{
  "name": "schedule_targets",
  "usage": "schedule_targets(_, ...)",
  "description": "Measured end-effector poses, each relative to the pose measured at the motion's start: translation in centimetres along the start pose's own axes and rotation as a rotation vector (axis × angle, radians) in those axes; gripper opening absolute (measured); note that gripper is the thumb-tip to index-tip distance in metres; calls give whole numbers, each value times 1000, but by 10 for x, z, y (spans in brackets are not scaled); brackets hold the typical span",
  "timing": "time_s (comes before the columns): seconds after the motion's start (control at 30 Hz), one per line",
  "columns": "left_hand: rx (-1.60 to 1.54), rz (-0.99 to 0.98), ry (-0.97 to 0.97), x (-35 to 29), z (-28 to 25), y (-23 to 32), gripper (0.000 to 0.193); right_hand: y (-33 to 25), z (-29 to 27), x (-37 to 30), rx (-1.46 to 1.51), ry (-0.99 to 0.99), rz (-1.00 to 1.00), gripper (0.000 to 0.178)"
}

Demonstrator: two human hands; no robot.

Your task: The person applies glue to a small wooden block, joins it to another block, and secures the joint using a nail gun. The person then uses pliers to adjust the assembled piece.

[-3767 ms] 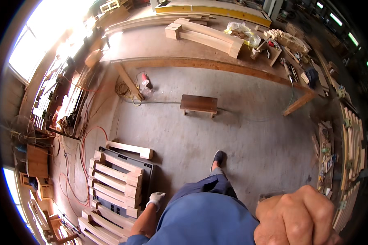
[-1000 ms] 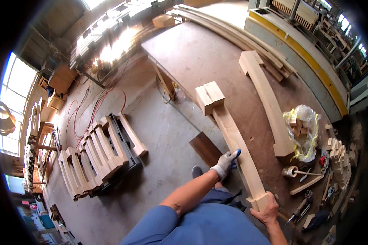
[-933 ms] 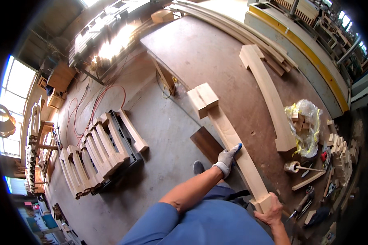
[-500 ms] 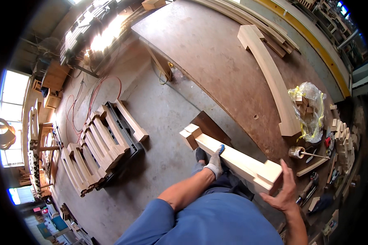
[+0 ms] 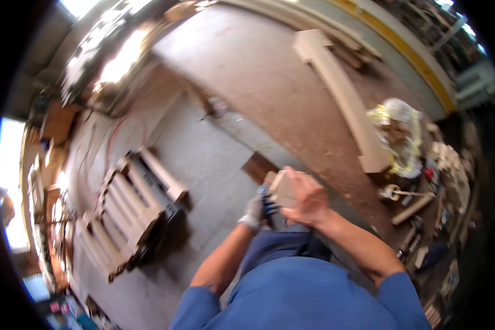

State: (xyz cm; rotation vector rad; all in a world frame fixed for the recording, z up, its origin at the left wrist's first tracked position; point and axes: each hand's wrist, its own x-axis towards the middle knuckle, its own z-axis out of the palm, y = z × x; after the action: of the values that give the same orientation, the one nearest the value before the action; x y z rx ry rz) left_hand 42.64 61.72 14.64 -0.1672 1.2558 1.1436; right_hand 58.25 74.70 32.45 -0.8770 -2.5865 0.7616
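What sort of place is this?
Probably a woodworking shop: shaped wooden pieces sit in a row at left, a long shaped beam lies on a big worktable, and what look like tools lie at right.

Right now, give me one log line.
left hand: gloved, at wooden piece; right hand: bare, gripping its end; long beam: on table
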Motion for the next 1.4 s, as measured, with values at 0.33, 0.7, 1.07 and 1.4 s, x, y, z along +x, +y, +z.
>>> schedule_targets(0.33,627,731,29,-24,64,100,50,33,44,24,-25,-95,203,106)
schedule_targets(0.7,895,815,91,3,73,82,44,102,-20,-147,146,497,529,35)
schedule_targets(1.07,666,522,41,-18,57,93,41,339,-102,-319,-50,693,1603,45)
schedule_targets(1.4,841,707,56,-3,69,89,48,410,-79,-413,270,1005,1529,42)
